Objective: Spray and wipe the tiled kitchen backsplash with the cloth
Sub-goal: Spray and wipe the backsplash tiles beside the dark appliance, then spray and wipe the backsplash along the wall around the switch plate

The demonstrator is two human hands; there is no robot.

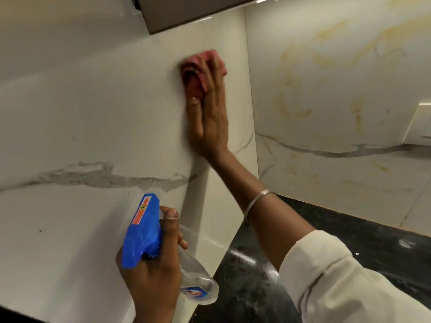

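Observation:
My right hand (pixel 210 117) presses a crumpled pink cloth (pixel 198 68) flat against the marbled white tile backsplash (pixel 93 117), just left of the corner seam. The cloth is blurred and bunched under my fingers. My left hand (pixel 151 271) grips a spray bottle (pixel 144 231) low in the frame; it has a blue trigger head and a clear body with a label, and its nozzle points up toward the tiles. The index finger rests near the trigger.
The adjoining wall tile (pixel 338 78) to the right carries yellowish streaks and grey veins. A black speckled countertop (pixel 338 231) runs below it. An overhead cabinet or hood (pixel 186 12) hangs above. A white switch plate (pixel 419 122) sits at the right edge.

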